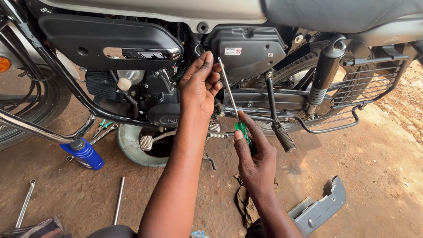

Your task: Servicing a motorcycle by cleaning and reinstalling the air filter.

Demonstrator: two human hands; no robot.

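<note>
Ground: bare brown dirt (374, 145), with a motorcycle (246, 48) standing on it, seen from the side.
Right hand: the right hand (253, 161) is closed around the green handle of a screwdriver (232, 103); the thumb lies along the handle.
Screwdriver: it is below the black side cover (249, 48), its metal shaft slanting up and to the left, with the tip close to the left fingers.
Left hand: the left hand (200, 83) reaches to the engine area; its fingers are half spread and touch the shaft near the tip, not closed on it.
Nearby: a kick lever (277, 114), a grey plastic panel (319, 207) on the dirt, a blue bottle (83, 154), a round basin (132, 145), green-handled pliers (103, 128) and two long spanners (26, 202) at the left.
</note>
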